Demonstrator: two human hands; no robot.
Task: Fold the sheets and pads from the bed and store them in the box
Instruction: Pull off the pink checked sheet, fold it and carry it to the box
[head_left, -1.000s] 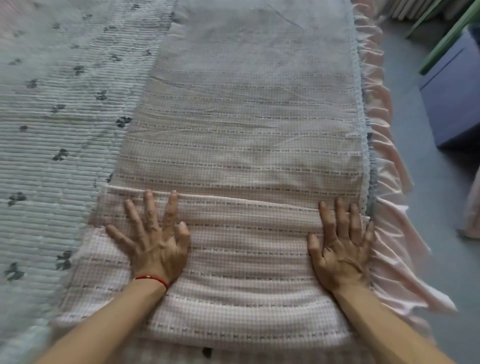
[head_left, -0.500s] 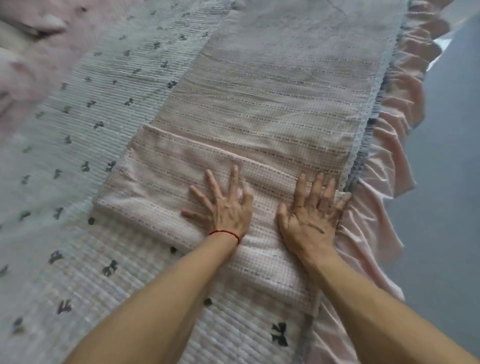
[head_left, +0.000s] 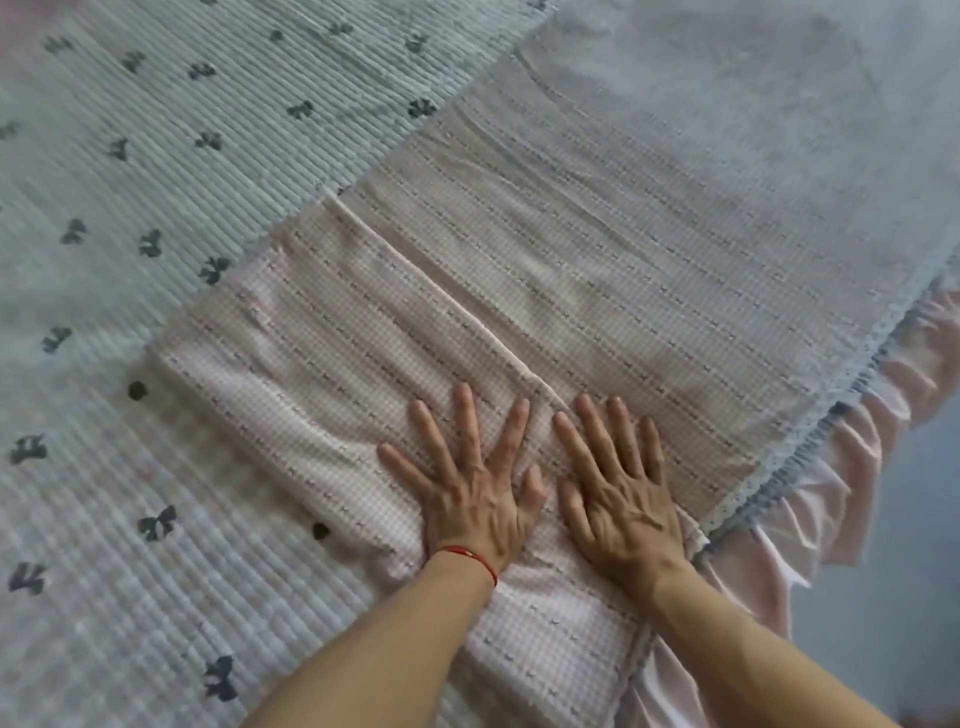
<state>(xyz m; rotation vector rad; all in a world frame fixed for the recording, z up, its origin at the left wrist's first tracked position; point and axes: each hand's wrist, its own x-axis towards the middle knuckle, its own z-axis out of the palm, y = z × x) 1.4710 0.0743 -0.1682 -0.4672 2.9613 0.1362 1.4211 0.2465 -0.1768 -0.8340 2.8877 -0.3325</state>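
**Both hands flat on the folded sheet**

The pink checked sheet (head_left: 519, 291) lies spread along the bed, and its near end is folded back over itself, so a straight fold edge (head_left: 447, 296) runs across the cloth. Under the sheet, and to the left of it, is a pale quilted pad (head_left: 171, 171) with small dark bow prints. On the right of the sheet a narrow lace trim (head_left: 852, 358) follows the edge of the bed, and below it hangs a pink ruffled skirt (head_left: 852, 467). Beyond the skirt a grey floor (head_left: 914, 597) is visible.

The left hand (head_left: 467, 493) and the right hand (head_left: 618, 493) rest side by side on the folded part of the sheet, palms down, fingers straight and spread, holding nothing. The right fingertips (head_left: 587, 410) reach just past the fold edge. A thin red string (head_left: 472, 558) goes around the left wrist.
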